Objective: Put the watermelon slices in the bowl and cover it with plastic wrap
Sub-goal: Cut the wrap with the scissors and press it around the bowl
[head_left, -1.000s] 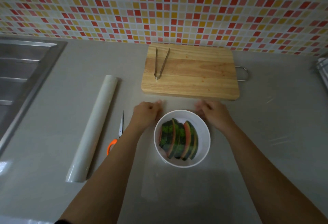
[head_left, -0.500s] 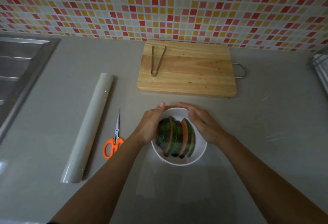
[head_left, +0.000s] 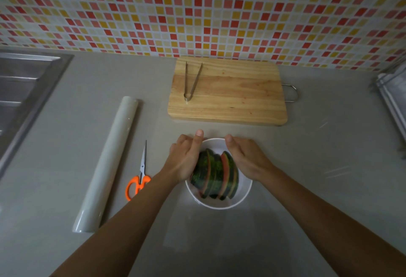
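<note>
2 hands, left hand [head_left: 186,160], right hand [head_left: 247,160], curled over bowl [head_left: 219,205] rim, grip unclear; grey counter [head_left: 329,167], mosaic wall [head_left: 197,8], sink [head_left: 19,88] left.

Left hand [head_left: 185,160], right hand [head_left: 247,159] at bowl [head_left: 219,204]

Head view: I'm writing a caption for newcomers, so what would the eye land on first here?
The white bowl of green-rinded watermelon slices sits mid-frame on the grey counter, with the left hand and right hand at its far rim. Next come the red and yellow mosaic wall across the top and the orange-handled scissors left of the bowl, beside the long roll of plastic wrap.
</note>
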Available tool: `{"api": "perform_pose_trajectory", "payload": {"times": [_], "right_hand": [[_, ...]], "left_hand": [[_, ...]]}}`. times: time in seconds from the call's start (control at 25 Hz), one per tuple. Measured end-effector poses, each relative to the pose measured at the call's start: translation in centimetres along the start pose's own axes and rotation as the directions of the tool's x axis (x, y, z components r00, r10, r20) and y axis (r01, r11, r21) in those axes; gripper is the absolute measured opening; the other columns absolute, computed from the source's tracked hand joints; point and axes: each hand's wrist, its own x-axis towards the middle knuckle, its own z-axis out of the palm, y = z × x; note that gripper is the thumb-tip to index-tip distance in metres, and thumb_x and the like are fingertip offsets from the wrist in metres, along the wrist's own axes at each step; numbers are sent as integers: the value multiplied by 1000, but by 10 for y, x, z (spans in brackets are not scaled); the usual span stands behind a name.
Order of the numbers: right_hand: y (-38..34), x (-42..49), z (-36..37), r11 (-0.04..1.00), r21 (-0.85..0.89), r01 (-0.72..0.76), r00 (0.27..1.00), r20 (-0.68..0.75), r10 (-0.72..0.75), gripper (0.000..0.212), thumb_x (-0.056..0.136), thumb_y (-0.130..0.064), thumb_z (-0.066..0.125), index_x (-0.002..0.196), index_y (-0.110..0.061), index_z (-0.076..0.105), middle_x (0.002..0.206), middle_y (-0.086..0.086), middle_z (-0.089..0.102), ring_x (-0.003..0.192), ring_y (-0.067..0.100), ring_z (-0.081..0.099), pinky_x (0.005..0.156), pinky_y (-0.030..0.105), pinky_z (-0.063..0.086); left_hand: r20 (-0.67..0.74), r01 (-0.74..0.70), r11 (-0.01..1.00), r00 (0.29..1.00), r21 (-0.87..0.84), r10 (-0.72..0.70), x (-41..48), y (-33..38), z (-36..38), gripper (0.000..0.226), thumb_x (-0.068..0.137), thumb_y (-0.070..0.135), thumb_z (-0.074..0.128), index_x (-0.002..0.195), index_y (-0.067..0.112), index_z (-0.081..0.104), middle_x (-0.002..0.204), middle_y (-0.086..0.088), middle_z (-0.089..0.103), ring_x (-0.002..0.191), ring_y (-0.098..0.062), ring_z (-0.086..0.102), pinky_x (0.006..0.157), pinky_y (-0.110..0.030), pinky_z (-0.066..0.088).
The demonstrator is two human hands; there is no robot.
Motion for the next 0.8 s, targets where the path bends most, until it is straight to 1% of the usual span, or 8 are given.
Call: {"api": "perform_pose_trajectory", "payload": {"times": [0.16,0.32,0.4,0.48,0.56,0.64,0.72,0.8], "right_hand": [[-3,1,4,995,-75,-64,996,-69,59,62,84,-68,8,53,-21,33,53,-7,40,50,9,41,51,30,29],[-7,2,8,949,-153,-277,949,-201,244,79,74,-76,-5,65,-17,47,79,0,54,74,20,53,72,35,39],[1,5,6,906,82,-415,874,-241,422,73,84,-67,5,87,-16,57,107,6,59,99,25,55,91,40,42],[9,-6,6,770,542,-337,860,-155,486,59,95,-52,14,121,-17,54,133,2,51,119,14,48,107,35,33],[8,-30,12,569,794,-215,906,-56,420,68,93,-52,5,130,-15,48,128,-1,54,110,4,54,96,20,42],[6,-47,24,432,889,-152,927,-24,374,80,81,-62,3,124,-14,51,115,2,62,100,9,63,84,21,50],[-2,-54,39,366,925,-99,927,-47,371,83,74,-64,12,123,-10,52,111,10,63,103,23,61,91,35,49],[-7,-54,49,361,931,-42,911,-113,397,81,77,-62,15,125,-7,51,110,12,63,104,25,60,92,38,50]], "left_hand": [[-23,73,995,997,-62,-74,-1,-4,2,83,80,74,-2,128,38,55,124,-9,45,127,-27,34,111,-44,20],[-39,67,996,997,64,-65,2,0,1,83,83,69,-8,132,33,48,135,-8,48,131,-29,27,104,-46,18],[-40,71,994,996,-86,-75,0,-1,-6,86,82,72,-5,144,29,35,148,-6,39,138,-29,26,110,-45,18],[-68,75,887,991,-455,-119,-19,-11,-5,85,79,73,6,145,27,34,149,0,38,138,-20,33,110,-34,30],[-78,12,685,992,-728,-101,-50,-20,10,72,82,68,15,138,30,42,142,9,47,131,-8,42,93,-14,42],[-72,-34,542,996,-840,-49,-69,-20,31,62,89,59,17,133,28,49,134,8,57,126,-8,50,90,-17,48],[-95,-53,477,993,-877,-64,-71,-16,46,59,96,50,15,131,22,52,128,-1,62,121,-15,55,94,-32,49],[-117,-48,432,984,-901,-136,-64,-7,49,57,100,45,14,126,19,57,121,-7,64,116,-21,58,86,-31,53]]}}
